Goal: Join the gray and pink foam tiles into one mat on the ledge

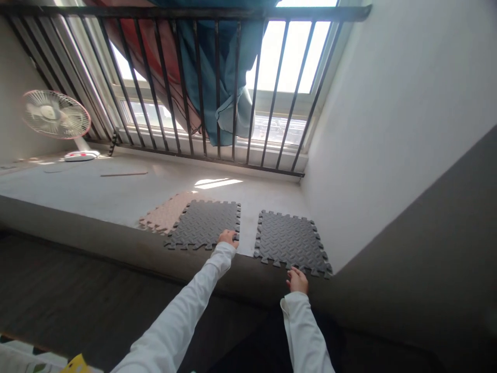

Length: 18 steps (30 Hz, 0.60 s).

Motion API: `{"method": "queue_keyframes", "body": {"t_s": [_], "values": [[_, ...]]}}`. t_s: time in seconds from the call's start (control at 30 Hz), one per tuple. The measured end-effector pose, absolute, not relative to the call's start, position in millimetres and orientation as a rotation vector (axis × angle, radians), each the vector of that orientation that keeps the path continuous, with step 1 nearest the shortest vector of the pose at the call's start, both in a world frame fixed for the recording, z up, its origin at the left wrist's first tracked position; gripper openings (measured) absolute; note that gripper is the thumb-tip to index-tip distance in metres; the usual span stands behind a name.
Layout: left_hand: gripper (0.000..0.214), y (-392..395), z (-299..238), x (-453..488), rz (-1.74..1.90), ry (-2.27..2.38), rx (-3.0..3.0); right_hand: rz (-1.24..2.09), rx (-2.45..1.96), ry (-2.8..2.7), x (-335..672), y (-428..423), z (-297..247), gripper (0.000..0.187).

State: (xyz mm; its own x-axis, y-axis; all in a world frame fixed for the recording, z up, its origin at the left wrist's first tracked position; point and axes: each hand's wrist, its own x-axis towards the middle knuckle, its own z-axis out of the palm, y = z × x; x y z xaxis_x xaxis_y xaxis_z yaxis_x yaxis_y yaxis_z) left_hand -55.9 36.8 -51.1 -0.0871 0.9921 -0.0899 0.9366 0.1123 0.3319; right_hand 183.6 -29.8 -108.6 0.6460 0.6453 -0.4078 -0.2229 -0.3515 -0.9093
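Grey foam mat | left hand at its edge, grip hidden | right hand beside second mat, half-open

White desk fan with pink-rimmed cage stood left on the grey concrete ledge, thin brown wooden strip lying right of it. Black metal window bars ran behind, teal curtain and red cloth hanging beyond them.

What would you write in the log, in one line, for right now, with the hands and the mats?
left hand: on edge of grey interlocking foam mat | right hand: at edge of second grey foam mat | nearby: beige foam mat
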Motion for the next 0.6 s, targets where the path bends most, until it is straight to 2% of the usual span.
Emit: {"method": "queue_keyframes", "body": {"t_s": [0.13, 0.23, 0.47, 0.6], "values": [[0.04, 23.2, -60.9, -4.6, 0.444, 1.883, 1.936, 0.912, -1.719, -0.338, 184.2, -31.4, -108.9, 0.027], [0.038, 11.2, -64.1, 24.6, 0.437, 1.817, 1.983, 0.923, -1.721, -0.344, 184.9, -32.7, -106.0, 0.026], [0.035, 0.8, -59.6, 50.4, 0.256, 1.684, 2.152, 0.947, -1.732, -0.383, 185.6, -33.2, -102.9, 0.024], [0.035, 1.1, -56.6, 49.1, -0.01, 1.57, 2.305, 0.923, -1.753, -0.409, 184.3, -31.8, -107.4, 0.024]]}}
